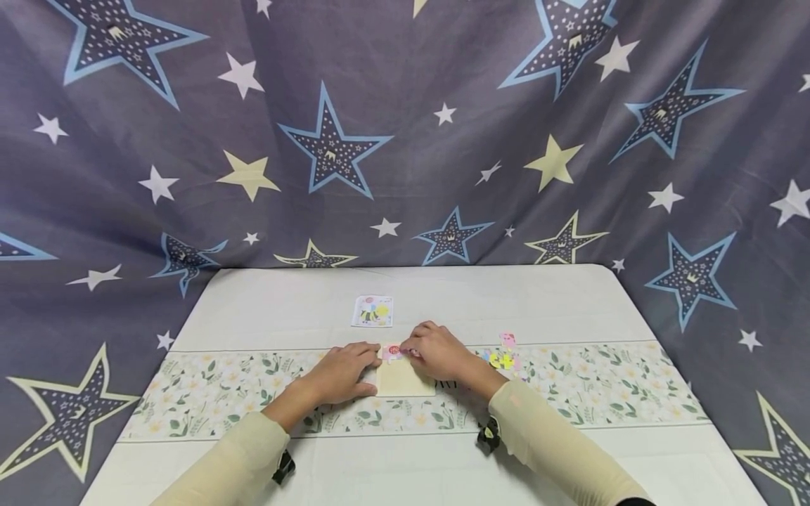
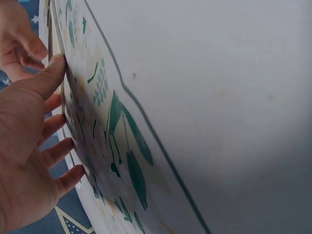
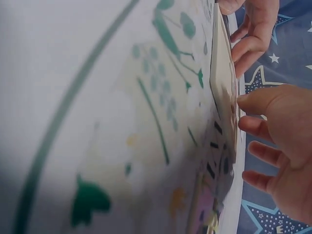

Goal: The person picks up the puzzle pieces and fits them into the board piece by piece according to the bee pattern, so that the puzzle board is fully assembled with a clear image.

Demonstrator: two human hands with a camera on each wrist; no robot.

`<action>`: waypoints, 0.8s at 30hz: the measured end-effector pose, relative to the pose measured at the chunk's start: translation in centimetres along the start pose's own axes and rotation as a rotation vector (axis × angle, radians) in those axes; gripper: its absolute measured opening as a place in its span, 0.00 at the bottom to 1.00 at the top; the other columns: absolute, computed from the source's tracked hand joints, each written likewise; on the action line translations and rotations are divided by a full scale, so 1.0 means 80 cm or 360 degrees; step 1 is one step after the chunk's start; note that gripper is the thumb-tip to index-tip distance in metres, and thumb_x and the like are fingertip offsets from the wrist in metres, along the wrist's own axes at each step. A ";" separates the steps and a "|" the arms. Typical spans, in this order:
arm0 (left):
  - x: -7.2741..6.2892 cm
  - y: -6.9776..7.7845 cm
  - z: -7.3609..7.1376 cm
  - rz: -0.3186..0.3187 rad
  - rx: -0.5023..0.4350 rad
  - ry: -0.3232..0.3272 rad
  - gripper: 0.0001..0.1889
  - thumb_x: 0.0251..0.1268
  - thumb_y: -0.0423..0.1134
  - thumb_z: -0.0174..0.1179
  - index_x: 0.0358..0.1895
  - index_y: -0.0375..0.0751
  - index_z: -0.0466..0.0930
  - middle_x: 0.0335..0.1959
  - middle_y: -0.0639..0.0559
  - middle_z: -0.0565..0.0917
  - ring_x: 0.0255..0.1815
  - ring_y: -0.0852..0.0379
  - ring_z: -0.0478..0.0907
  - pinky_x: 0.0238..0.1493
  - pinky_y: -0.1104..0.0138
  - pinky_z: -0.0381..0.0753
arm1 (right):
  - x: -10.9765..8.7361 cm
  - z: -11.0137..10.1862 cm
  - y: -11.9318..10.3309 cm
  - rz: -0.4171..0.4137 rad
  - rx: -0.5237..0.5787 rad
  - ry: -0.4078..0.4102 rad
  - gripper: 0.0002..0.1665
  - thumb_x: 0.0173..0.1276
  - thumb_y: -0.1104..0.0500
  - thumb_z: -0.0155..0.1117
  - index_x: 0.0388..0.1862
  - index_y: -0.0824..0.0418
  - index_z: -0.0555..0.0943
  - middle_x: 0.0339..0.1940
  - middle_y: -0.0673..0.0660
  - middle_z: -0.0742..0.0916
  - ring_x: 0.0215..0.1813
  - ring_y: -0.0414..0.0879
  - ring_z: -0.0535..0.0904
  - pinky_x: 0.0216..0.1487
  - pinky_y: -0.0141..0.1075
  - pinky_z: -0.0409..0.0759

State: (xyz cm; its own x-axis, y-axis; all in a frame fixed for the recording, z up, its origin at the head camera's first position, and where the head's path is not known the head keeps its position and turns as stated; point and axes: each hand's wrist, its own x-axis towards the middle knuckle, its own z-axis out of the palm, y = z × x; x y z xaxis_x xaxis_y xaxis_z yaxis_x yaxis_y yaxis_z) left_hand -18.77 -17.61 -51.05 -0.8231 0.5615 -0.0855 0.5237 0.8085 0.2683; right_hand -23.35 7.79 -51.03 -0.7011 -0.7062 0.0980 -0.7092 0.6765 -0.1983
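Note:
A pale square puzzle board (image 1: 405, 379) lies on the floral band of the cloth. Pink puzzle pieces (image 1: 392, 352), one with a red round mark, sit along its far edge. My right hand (image 1: 441, 353) reaches over the far right part of the board, its fingertips pressing at the pieces there; the right wrist view shows its thumb (image 3: 253, 101) against the board's top, fingers spread. At the board's left edge, my left hand (image 1: 342, 374) touches the side with thumb and fingers extended. The right hand partly hides the pieces beneath it.
Beyond the board lies a picture card (image 1: 373, 311) with a bee. Loose pink and yellow puzzle pieces (image 1: 503, 360) are heaped to the right. Dark lettering (image 1: 446, 384) shows beside the board. A star-patterned curtain (image 1: 405, 140) stands behind the white table (image 1: 506, 302).

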 end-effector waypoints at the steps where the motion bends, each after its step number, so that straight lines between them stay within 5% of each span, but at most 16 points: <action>1: 0.000 0.001 0.000 -0.0002 -0.0002 0.0001 0.28 0.65 0.58 0.67 0.64 0.48 0.80 0.75 0.49 0.72 0.76 0.46 0.68 0.69 0.44 0.71 | -0.002 -0.001 0.001 0.0001 0.0018 0.0006 0.14 0.74 0.54 0.65 0.56 0.47 0.87 0.52 0.49 0.88 0.64 0.50 0.79 0.59 0.49 0.80; 24: -0.001 0.002 -0.001 0.0004 -0.0005 0.0007 0.29 0.65 0.57 0.67 0.65 0.48 0.80 0.75 0.49 0.72 0.77 0.45 0.68 0.69 0.43 0.71 | -0.059 -0.043 0.060 0.0112 0.0101 0.0151 0.17 0.71 0.60 0.67 0.57 0.57 0.86 0.53 0.57 0.88 0.64 0.58 0.79 0.64 0.56 0.77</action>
State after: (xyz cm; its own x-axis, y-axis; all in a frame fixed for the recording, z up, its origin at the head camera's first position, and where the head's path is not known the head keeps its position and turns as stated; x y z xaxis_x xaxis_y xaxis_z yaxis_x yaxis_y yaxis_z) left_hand -18.65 -17.56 -50.97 -0.8226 0.5628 -0.0805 0.5252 0.8064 0.2718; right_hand -23.70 15.12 -49.14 -0.7549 -0.6326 0.1732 -0.6541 0.7069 -0.2690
